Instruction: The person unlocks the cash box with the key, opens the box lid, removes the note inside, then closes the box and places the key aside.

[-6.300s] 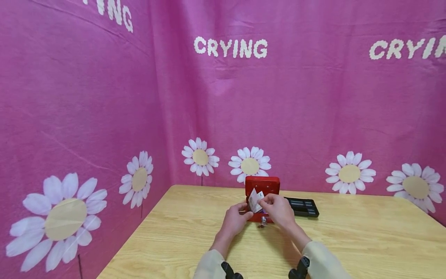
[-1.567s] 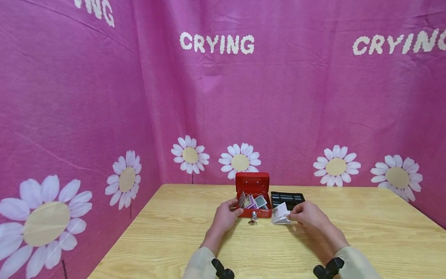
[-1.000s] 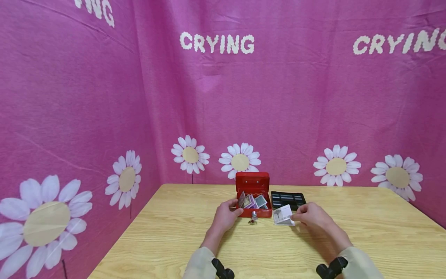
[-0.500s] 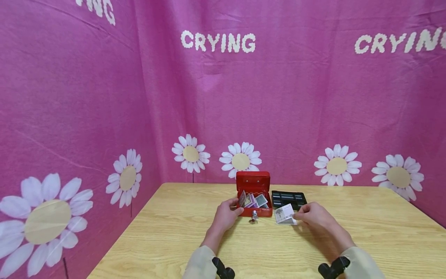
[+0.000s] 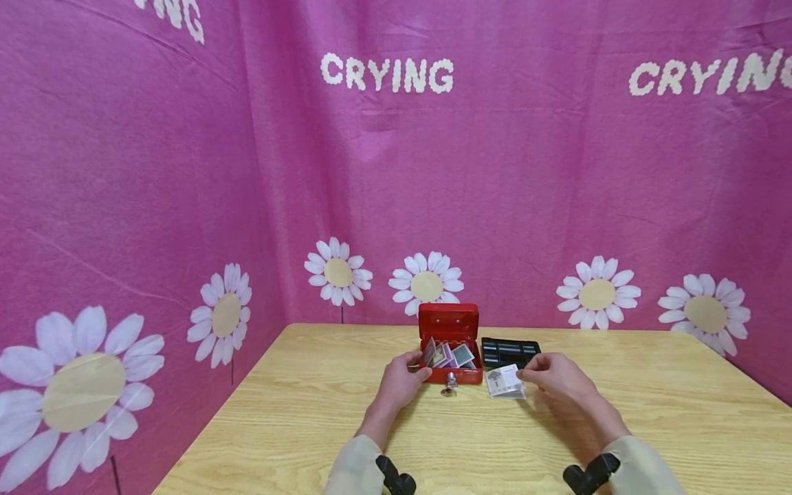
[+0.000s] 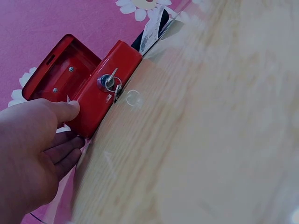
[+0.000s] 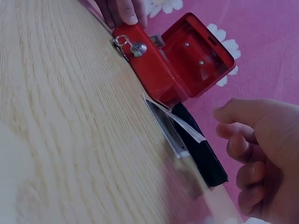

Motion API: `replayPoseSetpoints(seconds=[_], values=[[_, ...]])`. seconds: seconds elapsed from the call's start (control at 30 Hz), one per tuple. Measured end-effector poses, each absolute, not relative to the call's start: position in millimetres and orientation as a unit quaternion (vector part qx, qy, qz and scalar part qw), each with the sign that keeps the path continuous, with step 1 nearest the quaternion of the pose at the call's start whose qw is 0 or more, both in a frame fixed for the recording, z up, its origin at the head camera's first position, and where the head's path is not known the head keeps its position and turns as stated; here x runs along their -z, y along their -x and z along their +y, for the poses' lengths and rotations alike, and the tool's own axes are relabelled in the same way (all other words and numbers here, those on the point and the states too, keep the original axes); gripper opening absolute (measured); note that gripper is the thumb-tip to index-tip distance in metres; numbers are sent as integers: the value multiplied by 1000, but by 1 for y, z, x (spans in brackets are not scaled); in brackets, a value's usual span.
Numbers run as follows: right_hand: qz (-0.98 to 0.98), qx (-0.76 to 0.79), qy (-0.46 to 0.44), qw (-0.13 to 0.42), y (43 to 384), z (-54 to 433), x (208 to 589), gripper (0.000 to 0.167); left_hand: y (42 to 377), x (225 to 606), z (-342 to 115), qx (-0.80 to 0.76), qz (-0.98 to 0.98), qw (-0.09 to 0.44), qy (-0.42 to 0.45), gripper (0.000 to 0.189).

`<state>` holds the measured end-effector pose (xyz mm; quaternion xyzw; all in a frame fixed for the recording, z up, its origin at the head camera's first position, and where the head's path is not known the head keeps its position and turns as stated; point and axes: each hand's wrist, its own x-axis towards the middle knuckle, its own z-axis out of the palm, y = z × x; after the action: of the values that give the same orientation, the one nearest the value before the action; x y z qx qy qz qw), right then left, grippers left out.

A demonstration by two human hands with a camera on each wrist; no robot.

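Note:
A small red cash box (image 5: 450, 376) stands on the table with its lid (image 5: 448, 322) raised. Inside lie several folded banknotes (image 5: 461, 355). My left hand (image 5: 399, 385) holds the box at its left front corner, the thumb (image 6: 70, 110) on the front edge and the fingers against the side. A key on a ring (image 6: 110, 84) sits in the front lock. To the right of the box a folded pale banknote (image 5: 504, 380) lies on the table, partly sprung apart. Beside it is my right hand (image 5: 559, 377), fingers loosely curled; the right wrist view shows a gap between them and the note.
Behind the pale banknote lies a black compartment tray (image 5: 510, 351), right of the box. The wooden table (image 5: 346, 371) reaches back to pink curtains (image 5: 495, 172) printed with daisies. Black wrist straps (image 5: 590, 474) sit at both sleeves.
The pale banknote has come out of the box to the table on the right. My right hand, pinching it half a second ago, has let go and lifted slightly. My left hand stays put.

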<state>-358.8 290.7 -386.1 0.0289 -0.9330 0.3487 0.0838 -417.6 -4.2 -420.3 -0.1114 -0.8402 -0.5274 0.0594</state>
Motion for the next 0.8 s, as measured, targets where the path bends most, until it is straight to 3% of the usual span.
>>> replayPoseSetpoints(seconds=[0.5,0.8], values=[[-936,-333,-59,98,359,278,384,21,417,421,-2,527,-840,59,112,46],[-939,-320,-55,116,358,269,377,28,418,421,-4,526,-841,61,113,46]])
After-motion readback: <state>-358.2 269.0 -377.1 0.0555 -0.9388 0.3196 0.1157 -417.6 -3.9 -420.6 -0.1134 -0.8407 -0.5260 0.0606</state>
